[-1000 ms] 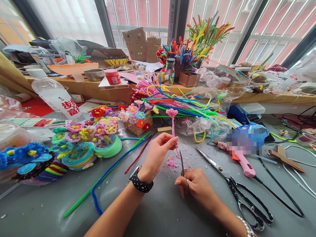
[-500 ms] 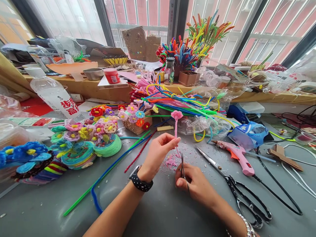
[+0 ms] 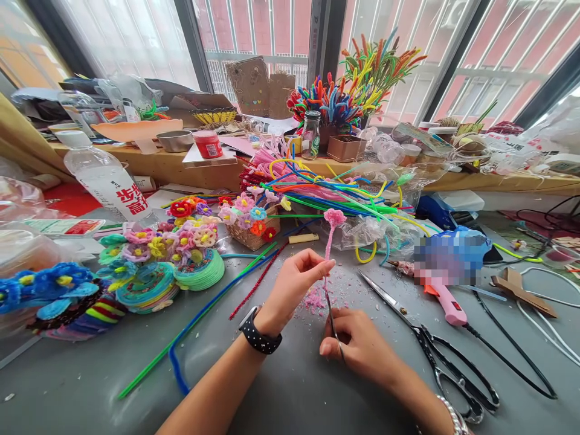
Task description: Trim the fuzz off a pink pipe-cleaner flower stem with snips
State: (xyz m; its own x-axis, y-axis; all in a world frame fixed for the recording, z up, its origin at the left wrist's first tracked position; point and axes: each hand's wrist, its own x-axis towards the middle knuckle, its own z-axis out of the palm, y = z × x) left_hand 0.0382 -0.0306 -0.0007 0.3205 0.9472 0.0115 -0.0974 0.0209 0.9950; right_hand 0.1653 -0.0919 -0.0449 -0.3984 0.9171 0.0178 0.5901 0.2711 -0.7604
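My left hand (image 3: 296, 284) pinches the stem of a pink pipe cleaner flower (image 3: 334, 218), its bloom upright above my fingertips. The lower end of the stem hangs below the pinch. Small scissors (image 3: 334, 326) are gripped in my right hand (image 3: 357, 341), and their tips point up at that lower end. Whether the blades touch the stem I cannot tell. Pink fuzz clippings (image 3: 314, 300) lie scattered on the grey table (image 3: 290, 386) behind the scissors.
Large black-handled scissors (image 3: 428, 338) and a pink glue gun (image 3: 446, 302) lie to the right. Blue and green pipe cleaners (image 3: 181, 344), finished flower pots (image 3: 199, 269) and a water bottle (image 3: 106, 175) are at left. A pile of pipe cleaners (image 3: 317, 181) lies behind.
The flower has tilted, its bloom shifting slightly right and down. The small scissors have swung so their tips lean left toward the stem's lower end, and my right fingers have shifted.
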